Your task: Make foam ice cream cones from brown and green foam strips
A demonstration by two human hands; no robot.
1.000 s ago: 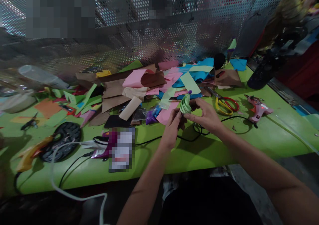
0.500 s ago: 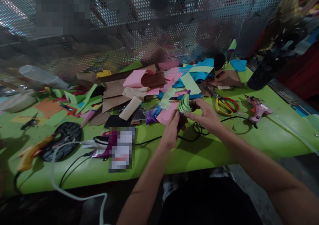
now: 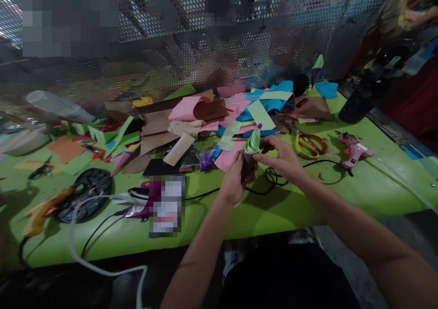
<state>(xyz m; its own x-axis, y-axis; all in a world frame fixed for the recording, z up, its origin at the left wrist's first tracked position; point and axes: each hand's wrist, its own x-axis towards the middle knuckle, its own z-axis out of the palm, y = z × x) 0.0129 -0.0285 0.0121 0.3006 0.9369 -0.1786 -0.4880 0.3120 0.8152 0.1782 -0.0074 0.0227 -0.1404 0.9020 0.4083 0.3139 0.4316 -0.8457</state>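
A small paper cone (image 3: 252, 145) with a swirled light green top, a purple band and a purple ball at its tip is held upright over the table's front part. My left hand (image 3: 238, 174) is wrapped round its brown lower part. At the right side of the cone, my right hand (image 3: 278, 157) has its thumb and fingers closed on the edge near the purple band. The fingertips behind the cone are partly hidden.
Coloured paper sheets (image 3: 205, 110) are heaped along the back. Scissors (image 3: 310, 145) and a pink glue gun (image 3: 354, 151) lie right, with a black cable (image 3: 263, 191) near my hands. A yellow glue gun (image 3: 44, 211), a round black tray (image 3: 85, 195) and a phone (image 3: 167, 206) lie left.
The cone has turned slightly in my hands, so its purple band now shows more. Both hands have stayed in nearly the same place.
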